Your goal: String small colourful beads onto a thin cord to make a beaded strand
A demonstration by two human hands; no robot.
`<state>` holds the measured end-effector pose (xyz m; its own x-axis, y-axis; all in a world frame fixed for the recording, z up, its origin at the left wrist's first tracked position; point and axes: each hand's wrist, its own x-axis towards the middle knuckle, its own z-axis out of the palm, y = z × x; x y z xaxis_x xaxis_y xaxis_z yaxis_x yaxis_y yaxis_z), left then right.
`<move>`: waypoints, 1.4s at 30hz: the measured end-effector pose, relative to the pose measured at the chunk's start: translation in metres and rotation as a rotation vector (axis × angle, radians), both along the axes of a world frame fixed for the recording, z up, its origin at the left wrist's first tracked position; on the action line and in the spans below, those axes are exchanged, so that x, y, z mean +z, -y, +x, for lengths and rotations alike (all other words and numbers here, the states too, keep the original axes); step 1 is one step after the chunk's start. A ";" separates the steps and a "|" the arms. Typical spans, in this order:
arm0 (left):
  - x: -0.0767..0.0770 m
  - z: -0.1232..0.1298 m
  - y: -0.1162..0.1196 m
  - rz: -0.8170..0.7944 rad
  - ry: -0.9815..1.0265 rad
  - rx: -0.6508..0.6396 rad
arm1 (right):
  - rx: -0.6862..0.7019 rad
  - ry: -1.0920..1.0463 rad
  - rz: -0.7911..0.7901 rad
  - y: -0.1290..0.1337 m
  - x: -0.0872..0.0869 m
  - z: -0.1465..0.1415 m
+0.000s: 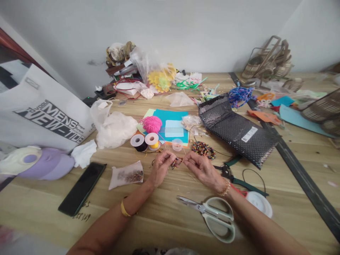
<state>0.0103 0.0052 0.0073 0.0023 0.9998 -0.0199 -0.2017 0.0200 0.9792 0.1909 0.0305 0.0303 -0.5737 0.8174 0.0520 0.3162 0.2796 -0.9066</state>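
My left hand [161, 166] is closed in a pinch on a short string of small multicoloured beads [175, 162]. Facing it, my right hand [202, 168] pinches the thin yellowish cord of that same string; the fingertips hide exactly where each grip falls. Just beyond my hands lie a coil of colourful beads [203, 149] and a small clear cup [177, 144]. Spools of black thread [138, 142] and yellow thread [153, 141] stand behind my left hand. Left of that wrist rests a white pouch of beads [126, 175].
Scissors [209, 214] lie in front of my right forearm, with green-handled pliers [231, 173] and a white spool [259, 204] beside it. A black bubble mailer [236, 129], pink yarn [152, 124], a phone [81, 188] and a large paper bag [50, 106] surround the work area.
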 end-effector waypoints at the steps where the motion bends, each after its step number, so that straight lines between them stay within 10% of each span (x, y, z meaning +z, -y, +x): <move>1: 0.000 0.000 0.000 -0.006 0.005 0.012 | 0.012 0.003 -0.002 0.000 -0.001 0.000; 11: -0.004 -0.001 -0.002 -0.103 0.009 0.067 | 0.014 -0.039 -0.099 -0.012 -0.008 0.002; 18: 0.010 -0.002 0.001 0.170 -0.265 0.065 | -0.067 -0.272 -0.308 -0.019 -0.028 0.000; 42: 0.002 0.003 0.000 -0.033 0.037 -0.116 | -0.067 -1.041 -1.010 -0.018 -0.036 -0.012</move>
